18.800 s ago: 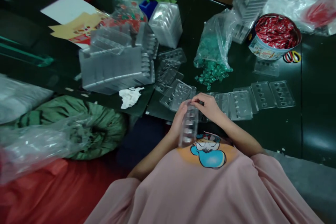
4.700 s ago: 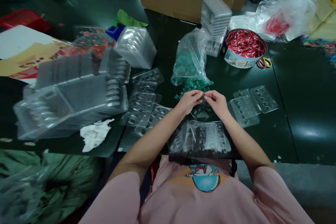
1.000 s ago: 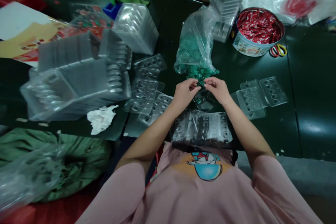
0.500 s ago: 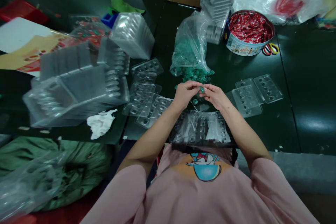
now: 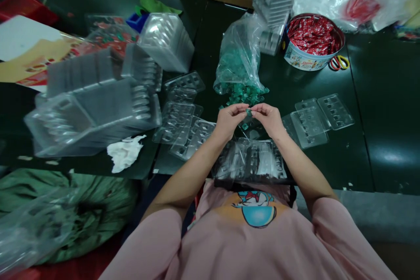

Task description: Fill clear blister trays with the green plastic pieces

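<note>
Two hands (image 5: 229, 119) (image 5: 269, 119) now pinch green piece (image 5: 248, 112); earlier held clear tray.

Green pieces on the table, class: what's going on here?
A person is pinching a small green piece between the left hand and the right hand. Just beyond, loose green pieces spill from a clear bag. Clear trays lie to either side of the hands, and a round tin of red packets stands farther right.

- Green piece (image 5: 248, 113), small, pinched between left hand (image 5: 229, 119) and right hand (image 5: 268, 119), center frame.
- Loose piece (image 5: 245, 126), also green, lying just below it.
- Green pile (image 5: 245, 95) at the mouth of a clear bag (image 5: 239, 37), above center.
</note>
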{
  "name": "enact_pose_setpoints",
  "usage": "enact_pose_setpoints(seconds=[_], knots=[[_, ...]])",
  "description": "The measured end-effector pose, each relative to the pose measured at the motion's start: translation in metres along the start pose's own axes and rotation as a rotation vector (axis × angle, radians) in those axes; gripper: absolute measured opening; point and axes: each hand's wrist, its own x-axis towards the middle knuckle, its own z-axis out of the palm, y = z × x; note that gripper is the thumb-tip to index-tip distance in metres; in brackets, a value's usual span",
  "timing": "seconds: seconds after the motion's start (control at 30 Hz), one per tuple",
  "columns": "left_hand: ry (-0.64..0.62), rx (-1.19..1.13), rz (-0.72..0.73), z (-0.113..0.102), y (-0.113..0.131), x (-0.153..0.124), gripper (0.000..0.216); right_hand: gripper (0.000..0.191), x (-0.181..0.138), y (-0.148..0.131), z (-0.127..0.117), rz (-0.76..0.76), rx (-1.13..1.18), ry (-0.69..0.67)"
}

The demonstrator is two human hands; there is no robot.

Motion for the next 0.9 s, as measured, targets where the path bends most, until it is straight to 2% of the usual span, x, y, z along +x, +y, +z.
enact_pose_setpoints(seconds=[0.1, 0.33, 0.6, 0.73, 0.9], knots=[[0.013, -0.001, 0.017, -0.001, 0.001, 0.000, 0.030, 0.019, 0.000, -0.001, 0.000, -0.012, -0.048, 0.002], [-0.024, 0.035, 0.010, 0.001, 0.007, 0.004, 0.033, 0.019, 0.001, 0.003, -0.002, 0.069, -0.004, -0.067], [-0.117, -0.060, -0.186, 0.000, 0.011, 0.013, 0.036, 0.024, -0.005, 0.005, 0.003, -0.055, -0.137, -0.010], [-0.111, -0.142, -0.212, 0.003, 0.011, 0.014, 0.039, 0.027, -0.005, 0.008, 0.008, -0.029, -0.043, 0.046], [-0.131, -0.259, -0.218, 0.004, 0.003, 0.015, 0.041, 0.033, -0.004, 0.003, 0.011, 0.100, 0.232, 0.120]])
